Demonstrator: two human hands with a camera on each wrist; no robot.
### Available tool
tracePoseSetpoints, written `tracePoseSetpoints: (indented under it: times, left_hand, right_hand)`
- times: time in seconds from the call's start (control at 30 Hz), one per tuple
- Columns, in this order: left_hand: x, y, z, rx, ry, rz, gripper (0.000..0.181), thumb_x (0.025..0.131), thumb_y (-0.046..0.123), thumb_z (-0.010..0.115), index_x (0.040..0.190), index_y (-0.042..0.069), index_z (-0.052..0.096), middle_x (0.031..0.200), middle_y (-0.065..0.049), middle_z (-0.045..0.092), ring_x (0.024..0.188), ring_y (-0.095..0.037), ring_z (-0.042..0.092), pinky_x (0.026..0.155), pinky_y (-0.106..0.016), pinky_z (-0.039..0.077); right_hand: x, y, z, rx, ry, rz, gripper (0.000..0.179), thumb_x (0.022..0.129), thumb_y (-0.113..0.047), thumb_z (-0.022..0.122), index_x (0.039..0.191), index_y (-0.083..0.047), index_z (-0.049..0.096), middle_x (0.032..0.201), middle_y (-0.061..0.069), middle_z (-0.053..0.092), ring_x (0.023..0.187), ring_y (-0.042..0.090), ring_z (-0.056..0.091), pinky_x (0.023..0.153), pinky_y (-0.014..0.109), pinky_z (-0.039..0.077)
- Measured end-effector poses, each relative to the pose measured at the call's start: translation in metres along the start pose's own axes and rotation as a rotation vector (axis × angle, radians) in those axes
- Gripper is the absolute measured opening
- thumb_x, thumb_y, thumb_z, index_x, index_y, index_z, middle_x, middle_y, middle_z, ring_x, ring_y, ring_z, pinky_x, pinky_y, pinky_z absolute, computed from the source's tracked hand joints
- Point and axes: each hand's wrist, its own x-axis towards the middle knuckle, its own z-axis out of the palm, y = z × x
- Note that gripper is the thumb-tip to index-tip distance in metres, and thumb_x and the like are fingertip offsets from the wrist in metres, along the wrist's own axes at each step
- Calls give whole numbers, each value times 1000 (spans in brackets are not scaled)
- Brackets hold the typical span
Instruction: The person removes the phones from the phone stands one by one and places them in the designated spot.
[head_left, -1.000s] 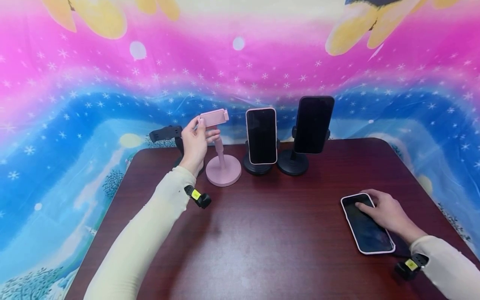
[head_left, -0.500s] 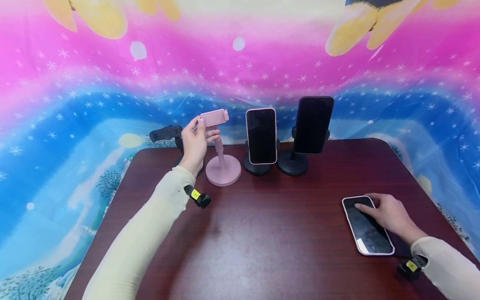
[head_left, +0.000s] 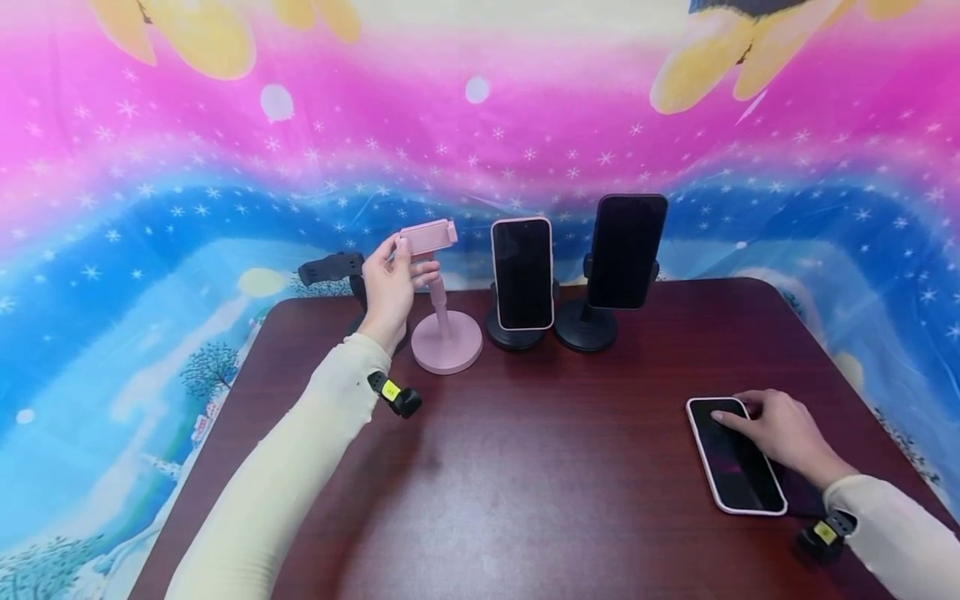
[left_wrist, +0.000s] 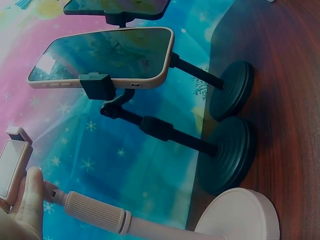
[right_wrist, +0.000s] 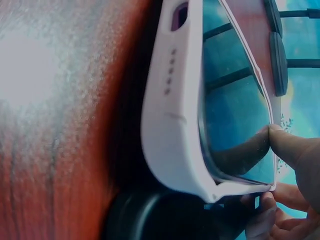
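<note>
My left hand (head_left: 390,283) grips the pink clamp (head_left: 429,237) of a phone stand at its left end, thumb in front. The stand's round pink base (head_left: 447,343) rests on the table; its ribbed stem (left_wrist: 95,210) shows in the left wrist view. At the right, my right hand (head_left: 783,433) holds a phone (head_left: 735,458) in a pale case, screen up. Its thumb lies over the screen side and the other fingers curl under the far edge, partly hidden. The right wrist view shows the pale case (right_wrist: 172,120) close up, tilted against the tabletop.
Behind the left hand stands a black phone stand (head_left: 332,267). To the right, a pink-cased phone (head_left: 522,275) and a black phone (head_left: 628,250) sit upright in black stands at the table's (head_left: 525,467) back edge. A printed cloth (head_left: 480,167) hangs behind.
The pale-cased phone in my right hand has shifted slightly toward the near side and its tilt has changed, altering the screen's reflection. My left hand stays on the pink clamp.
</note>
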Motion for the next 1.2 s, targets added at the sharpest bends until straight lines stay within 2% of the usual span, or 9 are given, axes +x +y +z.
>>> tracePoseSetpoints:
  times: [0.4,0.67,0.83,0.93,1.1,1.2]
  left_hand:
    - [1,0,0,7,-5,7,43,108,37,41,142,15,53,129,-19,67,89,-9,75,90,-35,62]
    - [0,1,1,28,14,-13,43,107,38,42,143,17,53,126,-20,69,88,-10,76,89,-36,62]
    - [1,0,2,27,32,-38,45,106,40,43,141,13,55,124,-22,69,91,-16,77,88,-35,62]
    - [2,-2,2,8,45,-38,45,106,39,45,137,10,57,119,-21,71,88,-17,77,85,-34,63]
    - [2,-5,3,-15,73,-17,45,106,40,47,133,7,60,102,-10,73,77,-13,75,76,-31,64]
    - [1,-6,4,-21,89,-7,47,105,41,47,131,5,62,95,-7,73,71,-10,73,71,-27,63]
  right_hand:
    - [-3,1,6,-8,56,21,45,89,-37,77,105,4,72,79,2,54,61,6,38,55,23,28]
    - [-3,1,8,0,50,31,45,90,-36,77,106,5,70,79,3,53,61,7,39,55,23,29]
    - [-4,1,8,9,40,35,47,90,-36,77,108,6,70,80,4,54,61,8,40,54,23,30]
    - [-4,1,7,10,43,29,47,90,-36,77,107,6,70,80,4,54,62,7,40,54,23,30]
    - [-4,1,8,9,58,18,45,89,-35,78,106,5,71,79,3,53,61,6,39,55,22,30]
    - [-4,1,8,12,63,12,44,89,-35,78,106,5,71,79,3,53,61,5,39,55,22,29]
